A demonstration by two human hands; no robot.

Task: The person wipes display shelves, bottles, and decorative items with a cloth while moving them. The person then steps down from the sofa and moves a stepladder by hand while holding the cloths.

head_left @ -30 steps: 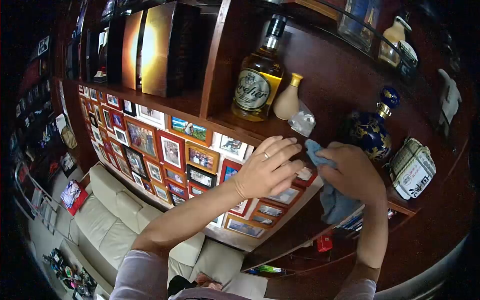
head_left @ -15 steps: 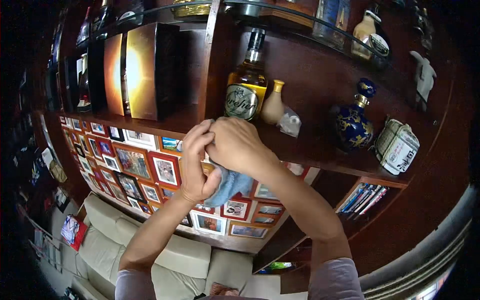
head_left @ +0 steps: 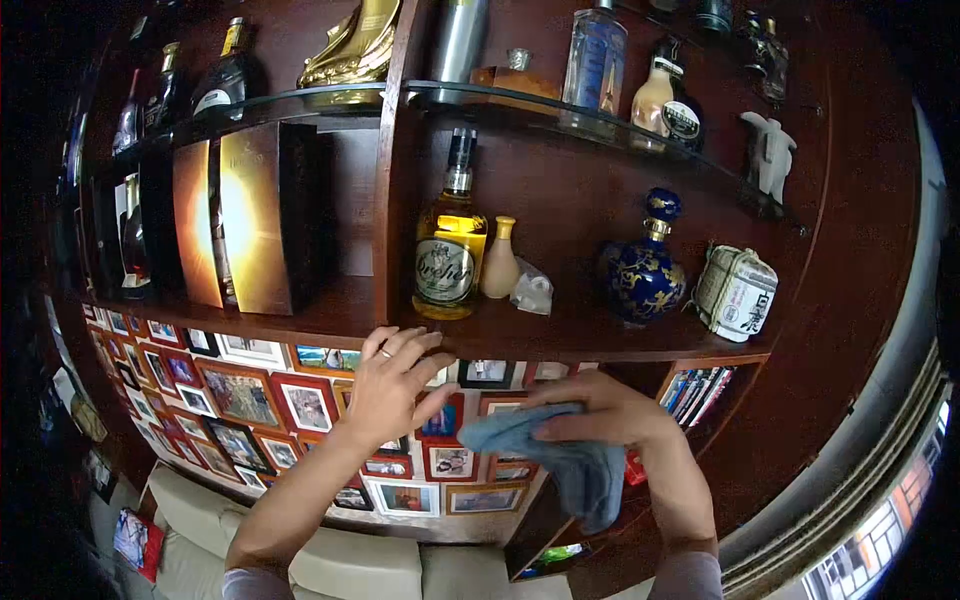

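My left hand (head_left: 392, 388), with a ring on one finger, has its fingers apart at the front edge of a dark wooden shelf (head_left: 560, 340). Below the shelf and to the right, my right hand (head_left: 600, 408) grips a blue-grey cloth (head_left: 560, 455) that hangs down from it. Above my left hand stands a large amber bottle (head_left: 447, 262) with a round label. Beside that bottle are a small beige vase (head_left: 501, 262) and a clear crumpled-looking object (head_left: 532, 290). Farther right stand a blue and gold bottle (head_left: 645, 265) and a white package tied with cord (head_left: 735, 295).
A glass shelf (head_left: 490, 97) above holds several bottles. Gold boxes (head_left: 255, 225) stand left of the wooden divider (head_left: 388, 190). Framed photos (head_left: 237, 393) cover the wall below, over a cream sofa (head_left: 350, 565). Books (head_left: 693, 395) fill a lower right compartment.
My hands, together at the shelf edge half a second ago, are now apart. My right hand has moved right with the cloth. The view has shifted, showing more of the upper shelf.
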